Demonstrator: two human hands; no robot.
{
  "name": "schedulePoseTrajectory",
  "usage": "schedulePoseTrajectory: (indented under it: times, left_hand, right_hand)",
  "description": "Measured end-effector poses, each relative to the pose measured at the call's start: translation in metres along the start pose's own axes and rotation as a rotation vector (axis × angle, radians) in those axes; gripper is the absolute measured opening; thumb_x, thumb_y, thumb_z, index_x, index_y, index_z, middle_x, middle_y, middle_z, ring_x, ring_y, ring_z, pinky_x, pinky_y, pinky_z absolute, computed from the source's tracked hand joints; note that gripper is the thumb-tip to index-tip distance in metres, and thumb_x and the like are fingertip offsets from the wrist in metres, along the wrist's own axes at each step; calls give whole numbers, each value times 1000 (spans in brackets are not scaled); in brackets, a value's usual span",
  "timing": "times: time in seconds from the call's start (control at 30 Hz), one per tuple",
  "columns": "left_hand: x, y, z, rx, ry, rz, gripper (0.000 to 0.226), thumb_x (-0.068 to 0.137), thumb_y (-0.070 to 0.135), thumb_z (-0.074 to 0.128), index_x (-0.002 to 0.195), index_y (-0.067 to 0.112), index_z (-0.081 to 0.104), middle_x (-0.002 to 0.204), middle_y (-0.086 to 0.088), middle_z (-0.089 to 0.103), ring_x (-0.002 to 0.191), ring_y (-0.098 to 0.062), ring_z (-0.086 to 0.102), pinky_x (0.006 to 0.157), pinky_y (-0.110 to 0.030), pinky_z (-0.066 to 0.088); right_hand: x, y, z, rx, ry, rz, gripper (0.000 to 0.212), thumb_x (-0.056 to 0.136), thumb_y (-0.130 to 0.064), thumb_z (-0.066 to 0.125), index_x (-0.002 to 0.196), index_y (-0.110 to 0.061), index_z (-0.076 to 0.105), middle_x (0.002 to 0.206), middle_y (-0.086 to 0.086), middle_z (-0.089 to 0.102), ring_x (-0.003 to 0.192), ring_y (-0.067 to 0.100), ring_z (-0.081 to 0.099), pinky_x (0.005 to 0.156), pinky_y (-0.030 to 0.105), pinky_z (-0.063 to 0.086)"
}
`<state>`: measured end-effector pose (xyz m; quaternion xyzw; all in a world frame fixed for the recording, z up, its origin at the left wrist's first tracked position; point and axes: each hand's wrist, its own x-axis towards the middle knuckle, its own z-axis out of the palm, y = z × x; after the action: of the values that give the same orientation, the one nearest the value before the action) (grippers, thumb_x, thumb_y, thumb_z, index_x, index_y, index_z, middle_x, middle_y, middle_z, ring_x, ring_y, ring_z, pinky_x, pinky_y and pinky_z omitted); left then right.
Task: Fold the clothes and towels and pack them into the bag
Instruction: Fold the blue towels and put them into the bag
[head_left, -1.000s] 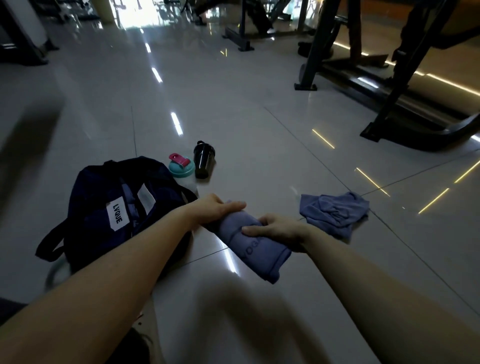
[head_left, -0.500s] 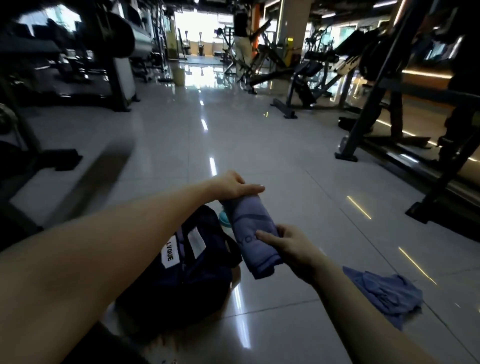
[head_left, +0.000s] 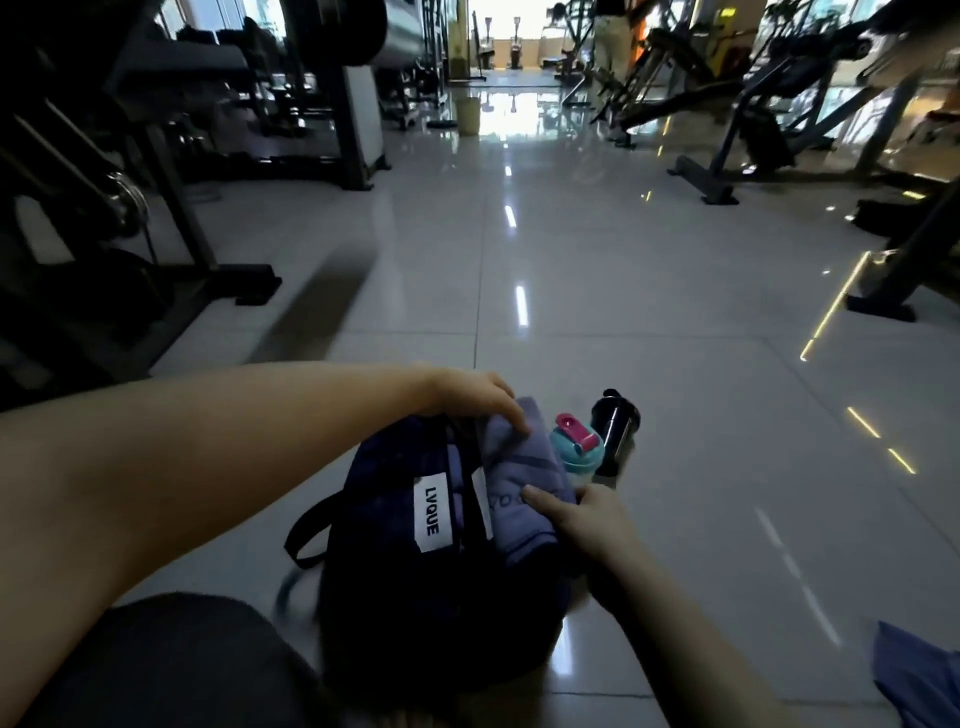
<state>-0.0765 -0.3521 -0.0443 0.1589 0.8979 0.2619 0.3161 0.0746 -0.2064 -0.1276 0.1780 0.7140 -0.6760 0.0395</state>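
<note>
— How far along is the packing judged to be?

— Roughly midway. A folded towel is held over the mouth of the dark bag, laid on its upper edge and not yet pushed inside. Its far end is gripped by the left hand, with the fingers curled over the cloth. Its near end is pinched by the right hand, thumb on top. What is already in the bag cannot be told, as the inside is too dark.

— And what is left?

— The towel is to be lowered in. A blue garment is seen crumpled and unfolded on the floor at four o'clock of the bag, well apart from it. It is cut off by the frame's edge, so its full extent is not shown.

— Is room given for the move?

— At one o'clock of the bag a teal bottle with a pink lid is stood just beside the towel's right edge, with a black bottle next to it. A sideways sweep toward them is judged risky, since both could be knocked over. A carry strap is looped out at nine o'clock. Open floor is seen from twelve through three o'clock, and gym machines are set well back at ten and two o'clock.
</note>
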Motion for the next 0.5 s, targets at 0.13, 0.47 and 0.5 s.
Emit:
schedulePoseTrajectory:
  times: [0.13, 0.47, 0.5]
  left_hand:
    - [32, -53, 21, -21, 43, -27, 45, 87, 18, 72, 130, 15, 61, 126, -5, 61, 114, -23, 60, 90, -34, 53]
    - [68, -143, 76, -36, 44, -3, 40, 79, 24, 75, 118, 19, 68, 108, 4, 70, 101, -15, 66, 92, -36, 56]
    - [68, -148, 81, -33, 27, -1, 41, 80, 25, 76, 119, 19, 68, 108, 4, 70, 101, -14, 66, 92, -34, 55]
  right_hand:
    - [27, 25, 25, -138, -63, 121, 23, 84, -9, 73, 64, -3, 63, 53, 0, 57, 49, 9, 55, 49, 21, 40]
    - [54, 54, 52, -711, -168, 133, 33, 70, -40, 67, 86, -15, 54, 79, 0, 62, 69, 18, 60, 54, 28, 41]
    - [54, 54, 52, -739, -185, 151, 35, 71, -40, 68, 90, -14, 54, 84, 1, 63, 73, 19, 62, 56, 29, 43]
